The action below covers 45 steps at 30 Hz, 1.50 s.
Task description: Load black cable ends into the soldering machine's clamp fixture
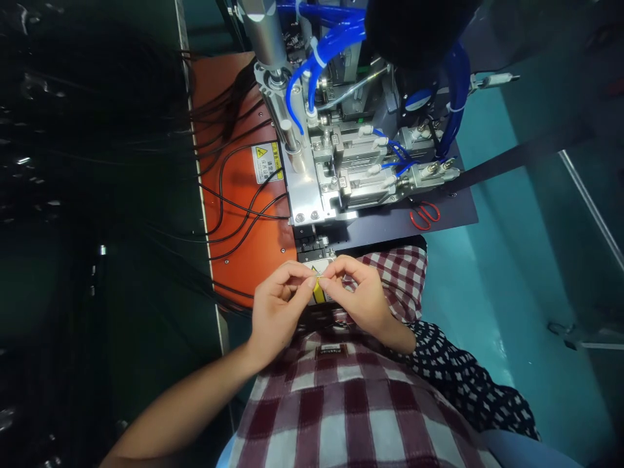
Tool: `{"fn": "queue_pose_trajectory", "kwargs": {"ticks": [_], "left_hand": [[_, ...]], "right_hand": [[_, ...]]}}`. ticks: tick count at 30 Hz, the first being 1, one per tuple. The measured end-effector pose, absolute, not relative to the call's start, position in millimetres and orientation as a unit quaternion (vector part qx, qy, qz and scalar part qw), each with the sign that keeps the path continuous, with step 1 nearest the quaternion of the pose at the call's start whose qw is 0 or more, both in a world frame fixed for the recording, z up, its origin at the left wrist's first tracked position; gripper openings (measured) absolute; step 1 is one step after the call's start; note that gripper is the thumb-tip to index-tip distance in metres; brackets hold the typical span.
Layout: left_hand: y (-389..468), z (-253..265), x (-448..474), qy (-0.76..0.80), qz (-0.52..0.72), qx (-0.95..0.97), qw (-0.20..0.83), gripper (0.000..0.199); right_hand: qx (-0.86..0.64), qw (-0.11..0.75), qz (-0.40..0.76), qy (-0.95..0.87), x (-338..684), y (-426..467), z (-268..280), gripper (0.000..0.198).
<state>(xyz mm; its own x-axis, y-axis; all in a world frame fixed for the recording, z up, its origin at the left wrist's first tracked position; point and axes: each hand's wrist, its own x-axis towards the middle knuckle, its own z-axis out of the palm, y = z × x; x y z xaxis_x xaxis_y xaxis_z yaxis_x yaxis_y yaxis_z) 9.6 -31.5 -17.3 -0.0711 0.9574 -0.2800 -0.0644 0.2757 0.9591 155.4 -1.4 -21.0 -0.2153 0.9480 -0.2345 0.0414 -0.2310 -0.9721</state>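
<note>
My left hand (277, 309) and my right hand (361, 299) meet in front of my body. Thumb and forefinger of each are pinched together, with the fingertips almost touching. Something thin and tiny seems to lie between them, too small to name. Just behind the fingertips is a yellow and white warning label (318, 291), partly covered by the hands. Beyond it stands the black front block (311, 245) of a metal machine (305, 188) with silver cylinders.
Black cables (221, 195) run over the orange-red plate (244, 240) at left, which bears another warning label (266, 162). Blue air tubes (336, 36) arch over the machine. Red-handled scissors (425, 216) lie on the dark plate (380, 224) at right. A checked cloth (400, 273) covers my lap.
</note>
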Motion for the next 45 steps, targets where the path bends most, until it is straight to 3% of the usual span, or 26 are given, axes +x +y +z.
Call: {"fn": "queue_pose_trajectory", "kwargs": {"ticks": [6, 9, 13, 19, 28, 34, 45], "left_hand": [[-31, -16, 10, 0.572, 0.457, 0.374, 0.57, 0.005], [-31, -16, 10, 0.572, 0.456, 0.371, 0.572, 0.006], [-30, -16, 10, 0.58, 0.45, 0.38, 0.562, 0.008], [-29, -13, 9, 0.583, 0.441, 0.397, 0.555, 0.012], [-27, -18, 3, 0.581, 0.427, 0.489, 0.491, 0.006], [-16, -16, -1, 0.563, 0.379, 0.533, 0.506, 0.009], [11, -38, -18, 0.553, 0.306, 0.746, 0.209, 0.018]], "right_hand": [[-0.497, 0.385, 0.591, -0.506, 158, -3, -24, 0.004], [-0.493, 0.402, 0.56, -0.531, 160, -3, -25, 0.01], [-0.484, 0.417, 0.512, -0.574, 159, -2, -24, 0.002], [-0.469, 0.404, 0.452, -0.642, 160, -1, -19, 0.012], [-0.468, 0.398, 0.586, -0.529, 162, 3, -29, 0.016], [-0.463, 0.371, 0.645, -0.482, 165, 10, -35, 0.018], [-0.515, 0.355, 0.618, -0.477, 168, 47, -62, 0.017]]}}
